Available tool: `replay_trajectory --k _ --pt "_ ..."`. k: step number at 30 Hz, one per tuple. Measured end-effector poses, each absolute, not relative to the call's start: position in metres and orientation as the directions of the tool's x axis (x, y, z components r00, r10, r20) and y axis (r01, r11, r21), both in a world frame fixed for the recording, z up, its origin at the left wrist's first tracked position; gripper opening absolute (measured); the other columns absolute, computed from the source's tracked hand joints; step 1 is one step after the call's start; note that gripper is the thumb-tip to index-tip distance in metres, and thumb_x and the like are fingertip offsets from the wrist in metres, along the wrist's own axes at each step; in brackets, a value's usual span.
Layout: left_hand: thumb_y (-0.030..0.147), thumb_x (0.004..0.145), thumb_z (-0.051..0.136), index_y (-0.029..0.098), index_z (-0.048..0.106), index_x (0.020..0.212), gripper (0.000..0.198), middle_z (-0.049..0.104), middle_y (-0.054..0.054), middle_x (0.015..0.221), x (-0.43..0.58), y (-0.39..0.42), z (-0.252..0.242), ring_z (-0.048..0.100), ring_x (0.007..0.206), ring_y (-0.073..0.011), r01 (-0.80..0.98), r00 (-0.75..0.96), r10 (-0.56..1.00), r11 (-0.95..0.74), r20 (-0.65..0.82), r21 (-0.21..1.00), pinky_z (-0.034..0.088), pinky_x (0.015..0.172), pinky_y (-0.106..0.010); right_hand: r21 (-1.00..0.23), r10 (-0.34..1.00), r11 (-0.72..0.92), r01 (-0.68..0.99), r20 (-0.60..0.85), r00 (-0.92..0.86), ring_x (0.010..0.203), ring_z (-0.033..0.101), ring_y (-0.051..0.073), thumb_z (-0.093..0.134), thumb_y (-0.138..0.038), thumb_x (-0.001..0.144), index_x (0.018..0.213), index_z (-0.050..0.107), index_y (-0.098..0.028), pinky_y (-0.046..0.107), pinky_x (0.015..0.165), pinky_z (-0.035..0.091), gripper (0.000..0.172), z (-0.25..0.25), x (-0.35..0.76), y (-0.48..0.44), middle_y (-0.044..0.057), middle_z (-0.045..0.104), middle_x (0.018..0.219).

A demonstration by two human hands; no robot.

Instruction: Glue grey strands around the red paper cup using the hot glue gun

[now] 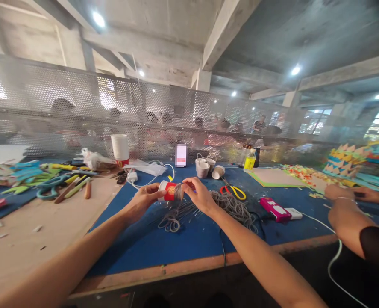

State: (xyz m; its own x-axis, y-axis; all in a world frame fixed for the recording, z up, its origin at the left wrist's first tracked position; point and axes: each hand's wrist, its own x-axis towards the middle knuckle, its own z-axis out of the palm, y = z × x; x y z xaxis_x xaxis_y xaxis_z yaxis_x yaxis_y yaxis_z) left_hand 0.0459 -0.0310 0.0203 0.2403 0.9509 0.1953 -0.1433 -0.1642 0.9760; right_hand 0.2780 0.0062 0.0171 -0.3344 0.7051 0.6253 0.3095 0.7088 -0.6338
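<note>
A red and white paper cup [170, 191] lies sideways above the blue table mat [125, 250], with grey cord wrapped round its right part. My left hand [144, 200] pinches the cup at its white left end. At the cord-wrapped end, my right hand [199, 194] is closed, thumb and fingers together on the grey cord. Loose grey cord [232, 207] is heaped on the mat behind my right wrist, with strands running under the cup. Scissors [236, 191] with yellow and red handles lie just behind the heap.
Small cups [203, 168], a phone [181, 155], a yellow bottle [250, 161] and a cup stack [120, 148] stand at the back. Tools [77, 187] lie left. Rightward are a magenta box [274, 209], a white cable and another person's hands [339, 199]. A perforated screen rises behind.
</note>
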Motion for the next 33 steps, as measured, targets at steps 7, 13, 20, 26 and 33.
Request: replay_trajectory --k 7,13,20,26,33 --pt "0.029 0.078 0.081 0.018 0.075 0.085 0.015 0.078 -0.007 0.090 0.046 -0.029 0.019 0.070 0.076 -0.0177 -0.267 0.241 0.961 -0.070 0.137 0.961 0.053 0.077 -0.029 -0.610 0.710 0.705 0.362 0.607 -0.359 0.095 0.064 0.017 0.072 -0.045 0.085 0.115 0.062 -0.020 0.033 0.091 0.052 0.041 0.014 0.274 0.002 0.006 0.063 0.111" --pt "0.034 0.082 0.077 0.016 0.077 0.090 0.020 0.078 -0.010 0.092 0.045 -0.025 0.015 0.069 0.078 -0.0195 -0.322 0.266 0.955 -0.038 0.129 0.946 0.054 0.076 -0.030 -0.592 0.697 0.717 0.368 0.628 -0.346 0.094 0.064 0.017 0.072 -0.042 0.085 0.114 0.063 -0.020 0.033 0.091 0.053 0.037 0.011 0.273 0.006 0.006 0.063 0.109" --pt "0.032 0.082 0.076 0.015 0.078 0.102 0.026 0.077 -0.012 0.100 0.043 -0.021 0.015 0.069 0.082 -0.0211 -0.315 0.270 0.959 -0.003 0.093 0.949 0.054 0.076 -0.031 -0.566 0.650 0.760 0.319 0.654 -0.387 0.097 0.064 0.017 0.076 -0.038 0.081 0.117 0.061 -0.023 0.034 0.094 0.053 0.041 0.011 0.274 0.004 0.006 0.060 0.117" --pt "0.033 0.086 0.071 0.016 0.077 0.110 0.030 0.077 -0.011 0.102 0.039 -0.018 0.016 0.069 0.083 -0.0209 -0.374 0.318 0.947 0.082 0.045 0.924 0.055 0.076 -0.029 -0.710 0.745 0.662 0.239 0.589 -0.314 0.091 0.067 0.016 0.059 -0.040 0.094 0.113 0.063 -0.020 0.030 0.086 0.054 0.027 0.016 0.277 0.008 0.006 0.067 0.109" --pt "0.030 0.088 0.069 0.016 0.075 0.114 0.030 0.077 -0.011 0.108 0.039 -0.020 0.018 0.070 0.086 -0.0207 -0.405 0.350 0.934 0.077 0.076 0.911 0.054 0.078 -0.029 -0.726 0.750 0.648 0.231 0.556 -0.357 0.082 0.068 0.016 0.070 -0.036 0.086 0.107 0.063 -0.021 0.029 0.079 0.054 0.027 0.010 0.275 0.012 0.002 0.071 0.091"
